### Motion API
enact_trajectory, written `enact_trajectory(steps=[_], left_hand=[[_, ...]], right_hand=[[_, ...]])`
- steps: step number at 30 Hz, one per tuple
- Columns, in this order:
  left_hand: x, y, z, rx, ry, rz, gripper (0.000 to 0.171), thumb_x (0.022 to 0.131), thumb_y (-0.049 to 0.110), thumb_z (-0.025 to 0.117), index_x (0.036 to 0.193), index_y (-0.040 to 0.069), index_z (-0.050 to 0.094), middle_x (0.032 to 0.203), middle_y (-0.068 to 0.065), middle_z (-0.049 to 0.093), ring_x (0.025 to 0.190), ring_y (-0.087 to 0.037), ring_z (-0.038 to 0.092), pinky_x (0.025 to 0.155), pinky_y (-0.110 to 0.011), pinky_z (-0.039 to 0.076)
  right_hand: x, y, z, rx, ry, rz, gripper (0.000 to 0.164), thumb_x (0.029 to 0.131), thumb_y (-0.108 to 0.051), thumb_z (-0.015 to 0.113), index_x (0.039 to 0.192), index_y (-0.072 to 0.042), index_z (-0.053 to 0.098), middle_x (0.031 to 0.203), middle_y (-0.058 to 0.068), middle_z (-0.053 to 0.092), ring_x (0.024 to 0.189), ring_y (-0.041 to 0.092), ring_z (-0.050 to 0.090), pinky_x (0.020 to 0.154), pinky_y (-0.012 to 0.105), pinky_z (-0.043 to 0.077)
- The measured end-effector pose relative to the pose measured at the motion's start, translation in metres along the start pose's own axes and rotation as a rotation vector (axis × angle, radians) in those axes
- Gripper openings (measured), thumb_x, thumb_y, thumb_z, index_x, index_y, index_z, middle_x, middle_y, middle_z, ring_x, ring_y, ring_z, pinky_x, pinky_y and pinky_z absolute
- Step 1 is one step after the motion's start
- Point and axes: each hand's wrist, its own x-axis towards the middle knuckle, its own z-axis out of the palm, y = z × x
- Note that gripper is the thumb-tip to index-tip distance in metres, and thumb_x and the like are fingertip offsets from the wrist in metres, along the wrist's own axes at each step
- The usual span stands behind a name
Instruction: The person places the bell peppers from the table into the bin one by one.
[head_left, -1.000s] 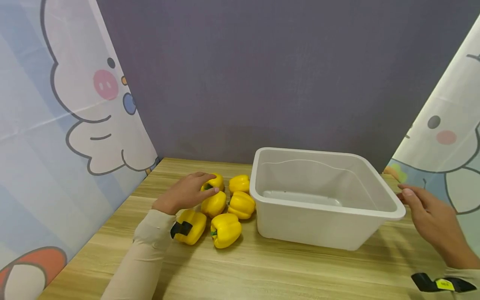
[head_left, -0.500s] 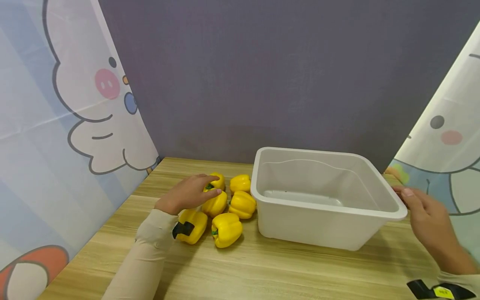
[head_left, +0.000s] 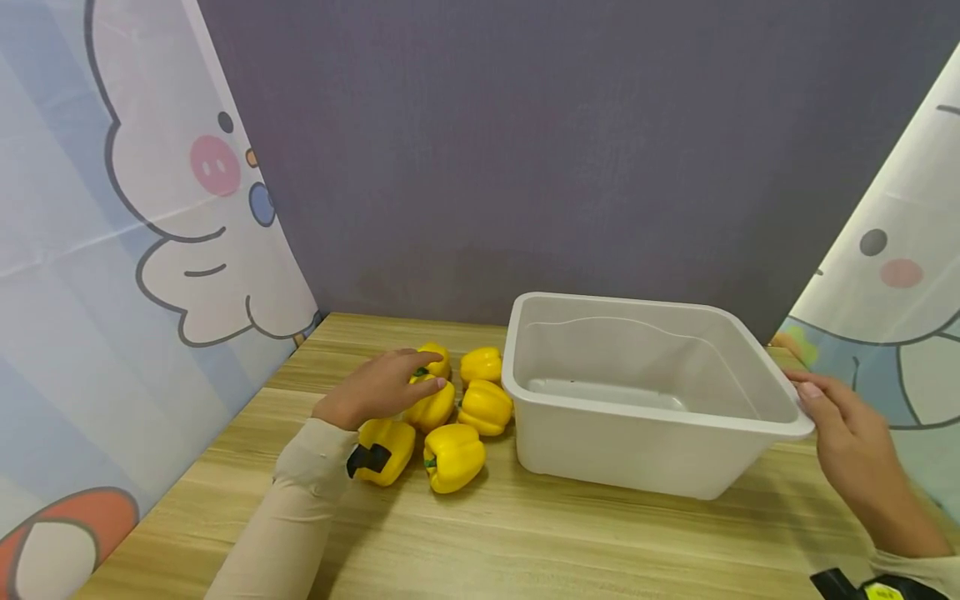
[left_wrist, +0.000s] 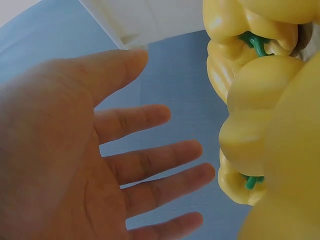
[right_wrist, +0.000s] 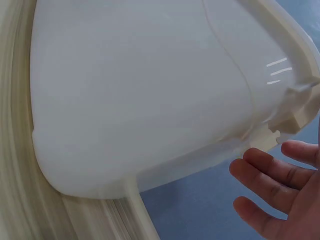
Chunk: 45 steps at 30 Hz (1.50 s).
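Note:
Several yellow bell peppers (head_left: 454, 458) lie grouped on the wooden table. My left hand (head_left: 378, 389) hovers at the group's left side. In the left wrist view its fingers (left_wrist: 155, 159) are spread and hold nothing, apart from the bell peppers (left_wrist: 257, 115) beside them. To the right of the group stands a white plastic bin (head_left: 615, 450), with no peppers seen inside. My right hand (head_left: 862, 442) is at the bin's right rim, thumb beside the edge. In the right wrist view the fingers (right_wrist: 270, 187) are loosely extended near the rim's underside; contact is hard to tell.
A dark grey panel (head_left: 487, 167) rises behind the table (head_left: 465, 550). Printed cartoon sheets stand at the left (head_left: 67, 333) and right (head_left: 930, 375). The bin's left wall comes close to the nearest peppers.
My right hand has moved slightly left to the bin's rim. The left hand stays almost still over the peppers. The bin and peppers keep their places.

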Motion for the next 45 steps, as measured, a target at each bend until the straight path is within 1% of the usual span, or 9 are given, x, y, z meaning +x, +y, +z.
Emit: enact_trajectory(steps=[8,12,15,19,23,29,34,41,45], left_hand=[[0.000,0.001,0.004,-0.023,0.047,0.055,0.048,0.103,0.041,0.055,0.141,0.012,0.059,0.139,-0.009,0.058,0.129,-0.030,0.053,0.106,-0.052,0.041],[0.000,0.002,0.007,-0.042,0.070,0.104,0.042,0.103,0.037,0.056,0.136,0.012,0.062,0.132,-0.008,0.064,0.119,-0.028,0.060,0.100,-0.049,0.047],[-0.001,0.002,0.009,-0.044,0.072,0.116,0.039,0.103,0.035,0.056,0.134,0.014,0.064,0.126,-0.007,0.066,0.111,-0.026,0.062,0.095,-0.047,0.050],[-0.005,0.002,0.010,-0.036,0.072,0.085,0.038,0.103,0.036,0.057,0.134,0.017,0.064,0.124,-0.007,0.066,0.108,-0.023,0.061,0.093,-0.046,0.050],[-0.010,0.000,0.010,-0.038,0.079,0.074,0.040,0.103,0.037,0.057,0.134,0.015,0.064,0.125,-0.009,0.066,0.110,-0.026,0.061,0.094,-0.048,0.049],[-0.017,-0.012,0.010,-0.070,0.069,0.034,0.045,0.103,0.038,0.057,0.137,0.009,0.061,0.126,-0.010,0.064,0.111,-0.027,0.061,0.093,-0.049,0.050],[-0.020,-0.021,0.011,-0.104,0.077,0.026,0.039,0.102,0.036,0.058,0.130,0.008,0.065,0.119,-0.007,0.067,0.106,-0.024,0.063,0.090,-0.046,0.052],[-0.026,-0.030,0.014,-0.165,0.054,-0.018,0.027,0.101,0.036,0.061,0.112,0.013,0.069,0.107,0.001,0.067,0.098,-0.018,0.062,0.085,-0.042,0.053],[-0.030,-0.035,0.015,-0.188,0.014,-0.027,0.029,0.099,0.042,0.062,0.109,0.016,0.068,0.103,0.004,0.067,0.097,-0.016,0.062,0.083,-0.040,0.053]], right_hand=[[-0.002,-0.004,0.006,0.071,0.000,-0.028,0.041,0.107,-0.013,0.042,0.148,-0.011,0.050,0.118,-0.028,0.052,0.100,-0.007,0.049,0.076,0.008,0.033],[-0.003,-0.004,0.008,0.097,-0.001,-0.051,0.042,0.108,-0.011,0.041,0.148,-0.008,0.048,0.120,-0.026,0.053,0.101,-0.006,0.051,0.077,0.008,0.034],[-0.003,-0.003,0.009,0.096,-0.011,-0.065,0.042,0.108,-0.011,0.040,0.149,-0.008,0.047,0.120,-0.025,0.054,0.100,-0.006,0.051,0.076,0.009,0.035],[-0.005,-0.005,0.009,0.110,-0.019,-0.069,0.042,0.108,-0.010,0.039,0.149,-0.008,0.047,0.122,-0.024,0.053,0.101,-0.005,0.051,0.077,0.010,0.035],[-0.007,-0.007,0.011,0.121,-0.021,-0.071,0.043,0.108,-0.010,0.037,0.150,-0.007,0.046,0.122,-0.023,0.053,0.101,-0.004,0.051,0.076,0.010,0.036],[-0.009,-0.009,0.012,0.125,-0.015,-0.092,0.043,0.108,-0.007,0.036,0.150,-0.005,0.045,0.118,-0.020,0.055,0.097,-0.002,0.053,0.076,0.007,0.038],[-0.008,-0.007,0.014,0.165,-0.014,-0.118,0.045,0.106,-0.003,0.035,0.150,-0.005,0.044,0.119,-0.019,0.057,0.096,-0.002,0.055,0.076,0.008,0.040],[-0.006,-0.006,0.018,0.455,-0.056,-0.123,0.046,0.106,0.001,0.034,0.151,0.000,0.041,0.130,-0.011,0.058,0.101,0.001,0.058,0.077,0.009,0.044],[-0.007,-0.009,0.018,0.472,-0.064,-0.136,0.046,0.106,0.001,0.033,0.151,0.002,0.039,0.137,-0.011,0.056,0.106,0.000,0.058,0.080,0.009,0.044]])
